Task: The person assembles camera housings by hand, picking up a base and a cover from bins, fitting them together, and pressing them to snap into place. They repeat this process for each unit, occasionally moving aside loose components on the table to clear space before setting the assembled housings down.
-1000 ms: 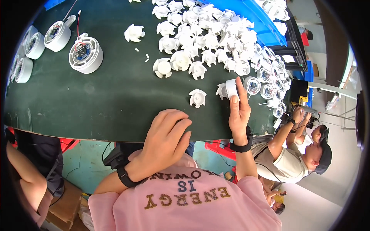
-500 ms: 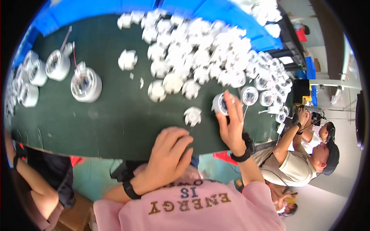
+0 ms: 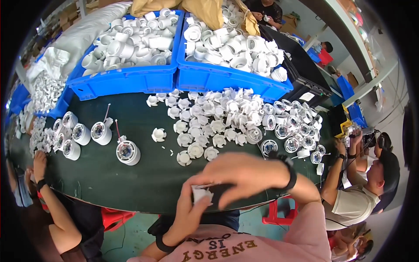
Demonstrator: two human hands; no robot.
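Note:
Near the front edge of the table, my left hand (image 3: pixel 187 213) grips a white plastic piece (image 3: pixel 201 194) between thumb and fingers. Its exact shape is mostly covered. My right hand (image 3: pixel 244 172) arches over it from the right, blurred by motion, so whether it holds anything does not show. Just beyond my hands lie white finned plastic pieces (image 3: pixel 195 150), with a large heap (image 3: pixel 209 109) behind them. A round white housing with a clear lens-like front (image 3: pixel 269 147) sits past my right hand. Another, with a red wire (image 3: pixel 128 151), stands to the left.
Two blue bins (image 3: pixel 126 83) of white cups and tubes line the far side. More round housings (image 3: pixel 301 126) cluster at right, others (image 3: pixel 72 149) at left. A co-worker (image 3: pixel 358 187) works at right; another person's arm (image 3: pixel 56 214) reaches in at left. Red stools (image 3: pixel 279 214) stand below.
My view has tilted up, showing the bins. My hands have come together; my right hand has left the place where it held a round housing. My left hand now grips a white piece.

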